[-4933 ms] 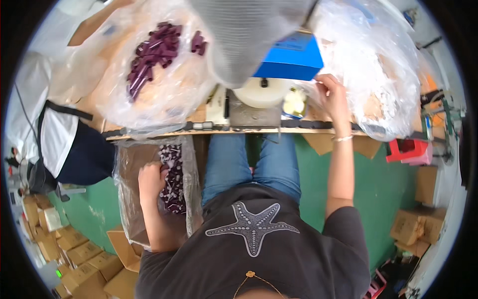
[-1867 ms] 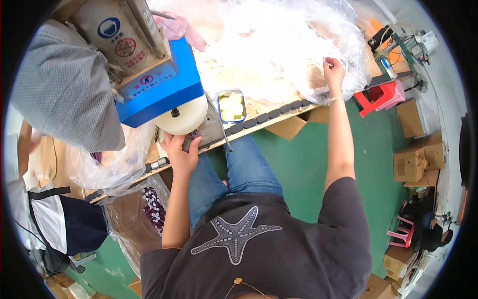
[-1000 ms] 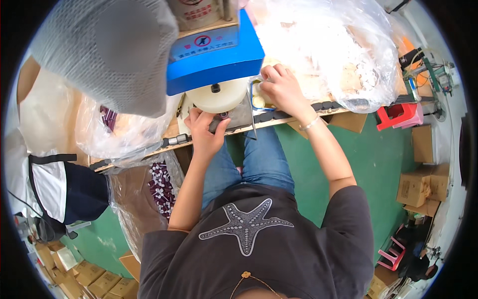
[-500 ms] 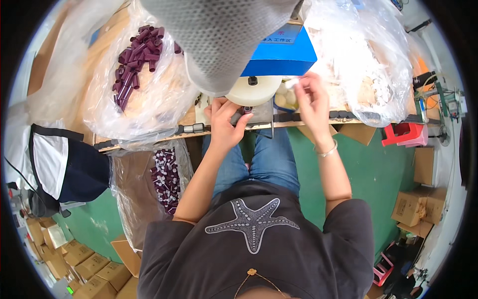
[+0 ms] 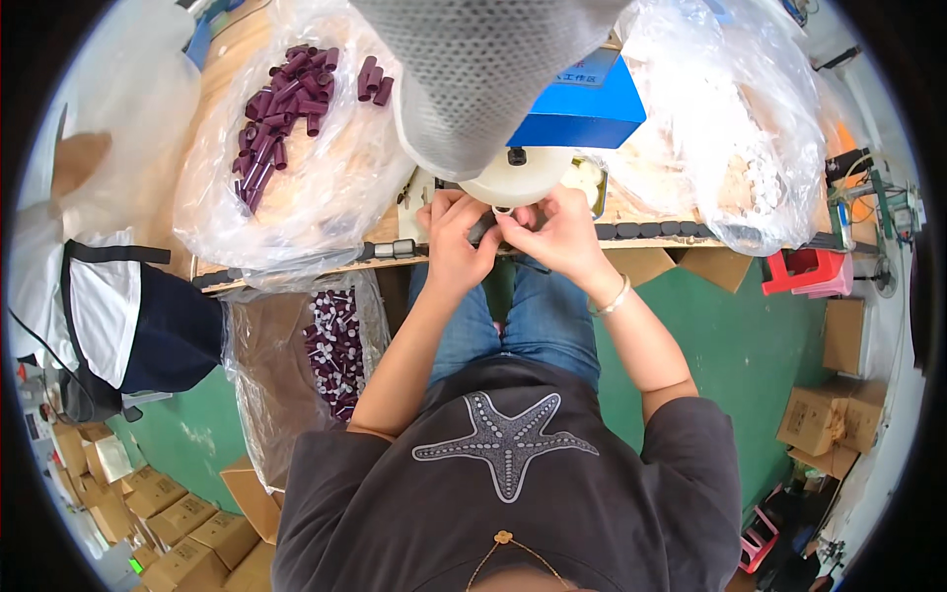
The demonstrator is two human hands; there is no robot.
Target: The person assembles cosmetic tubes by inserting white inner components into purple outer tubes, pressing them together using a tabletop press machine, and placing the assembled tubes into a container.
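Both my hands meet at the table edge, just under the white disc [image 5: 515,180] of a blue machine [image 5: 582,113]. My left hand [image 5: 454,242] is closed, fingers curled at a dark metal piece, its thumb at a purple tube now mostly hidden. My right hand [image 5: 557,235] pinches a small white cap [image 5: 504,209] at the tube's place, its fingertips close to my left thumb. Whether the cap is seated on the tube, I cannot tell. Behind my right hand is a container of white pieces [image 5: 586,180].
Purple tubes [image 5: 286,104] lie on clear plastic at the left of the table. White pieces [image 5: 760,183] lie in plastic at the right. Below the left edge, a lined box holds capped purple tubes [image 5: 335,345]. A grey mesh shape [image 5: 473,69] blocks the upper middle.
My right hand has moved left and down from beside the machine, bringing the white cap to my left hand. A blurred part of another person has appeared at the far left.
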